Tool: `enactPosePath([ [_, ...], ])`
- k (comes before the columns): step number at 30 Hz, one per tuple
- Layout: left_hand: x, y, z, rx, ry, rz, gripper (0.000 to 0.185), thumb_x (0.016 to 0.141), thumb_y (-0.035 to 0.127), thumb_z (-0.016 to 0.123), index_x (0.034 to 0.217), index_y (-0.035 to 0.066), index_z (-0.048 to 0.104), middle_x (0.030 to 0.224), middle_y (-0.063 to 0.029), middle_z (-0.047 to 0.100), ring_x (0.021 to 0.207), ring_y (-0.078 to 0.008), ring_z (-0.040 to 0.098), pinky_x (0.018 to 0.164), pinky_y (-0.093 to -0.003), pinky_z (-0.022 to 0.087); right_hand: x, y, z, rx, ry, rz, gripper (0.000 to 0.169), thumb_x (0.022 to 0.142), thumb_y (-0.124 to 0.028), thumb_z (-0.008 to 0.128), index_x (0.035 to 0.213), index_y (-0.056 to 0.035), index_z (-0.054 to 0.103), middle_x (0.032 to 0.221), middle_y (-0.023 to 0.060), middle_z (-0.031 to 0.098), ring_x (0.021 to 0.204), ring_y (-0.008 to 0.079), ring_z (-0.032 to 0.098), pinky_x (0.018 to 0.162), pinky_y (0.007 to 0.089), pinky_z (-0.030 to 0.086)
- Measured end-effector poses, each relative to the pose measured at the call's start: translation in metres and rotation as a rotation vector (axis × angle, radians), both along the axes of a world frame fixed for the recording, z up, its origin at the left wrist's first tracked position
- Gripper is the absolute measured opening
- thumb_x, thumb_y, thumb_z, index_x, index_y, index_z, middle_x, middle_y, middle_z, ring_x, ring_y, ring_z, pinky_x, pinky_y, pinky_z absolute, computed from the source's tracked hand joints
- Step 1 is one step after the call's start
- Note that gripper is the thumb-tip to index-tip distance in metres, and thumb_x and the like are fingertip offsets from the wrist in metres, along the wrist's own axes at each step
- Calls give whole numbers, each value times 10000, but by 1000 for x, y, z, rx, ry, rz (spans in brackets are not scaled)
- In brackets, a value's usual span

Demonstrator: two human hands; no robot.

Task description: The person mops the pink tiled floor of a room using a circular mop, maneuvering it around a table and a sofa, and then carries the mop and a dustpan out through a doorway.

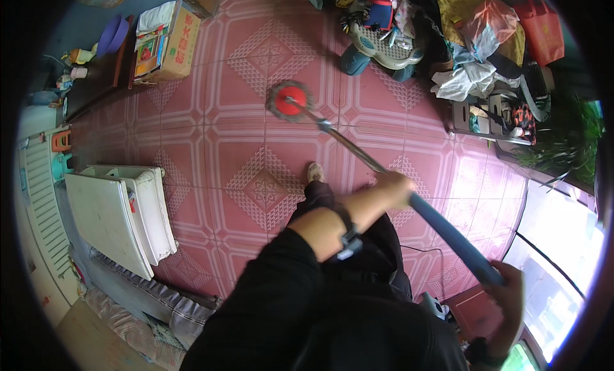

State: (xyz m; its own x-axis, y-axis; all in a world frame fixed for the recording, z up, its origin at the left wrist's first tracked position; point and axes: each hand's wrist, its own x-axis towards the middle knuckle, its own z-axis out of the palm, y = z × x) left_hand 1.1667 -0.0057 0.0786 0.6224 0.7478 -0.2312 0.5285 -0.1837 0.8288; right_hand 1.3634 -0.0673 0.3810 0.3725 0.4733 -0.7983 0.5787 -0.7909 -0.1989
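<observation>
A round mop head (290,100) with a red plastic disc and grey fringe lies on the pink patterned floor tiles (268,217). Its pole (354,149) runs diagonally from the disc down to the right, metal first, then a thick blue sleeve (448,234). My left hand (395,188), blurred, is closed around the pole just above the blue sleeve; a watch-like band sits on that wrist. Around the sleeve's upper end is my right hand (507,283), at the lower right. One of my shoes (314,172) shows below the mop head.
A cardboard box of books (184,47) stands upper left, above a white low cabinet-like piece (103,217). A plastic step stool (383,52) carries clutter at the top. Bags and cloths (467,78) crowd a rack (494,133) on the right. A thin cable (424,250) crosses the floor.
</observation>
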Motion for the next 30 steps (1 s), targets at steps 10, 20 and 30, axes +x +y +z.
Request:
enactPosePath([
  [10, 6, 16, -107, 309, 280, 115, 217, 531, 231, 714, 686, 142, 592, 755, -59, 581, 817, -260, 547, 724, -376, 437, 36, -19, -110, 255, 217, 195, 444, 682, -30, 634, 1114, -31, 533, 830, 133, 597, 706, 146, 555, 649, 265, 439],
  [20, 392, -102, 86, -109, 1, -478, 187, 654, 136, 542, 803, 40, 602, 928, -128, 591, 985, -273, 503, 961, -620, 187, 286, -172, 98, 126, -406, -458, 378, 797, -194, 558, 1124, -10, 517, 831, 72, 600, 670, 101, 554, 502, 195, 418],
  [30, 308, -71, 60, 77, -18, -123, 135, 601, 207, 565, 635, 80, 597, 684, -133, 605, 708, -279, 587, 755, -376, 436, 331, -112, 54, 371, -487, 98, 377, 744, -102, 559, 1115, -40, 536, 572, -16, 457, 514, 69, 406, 488, 191, 324],
])
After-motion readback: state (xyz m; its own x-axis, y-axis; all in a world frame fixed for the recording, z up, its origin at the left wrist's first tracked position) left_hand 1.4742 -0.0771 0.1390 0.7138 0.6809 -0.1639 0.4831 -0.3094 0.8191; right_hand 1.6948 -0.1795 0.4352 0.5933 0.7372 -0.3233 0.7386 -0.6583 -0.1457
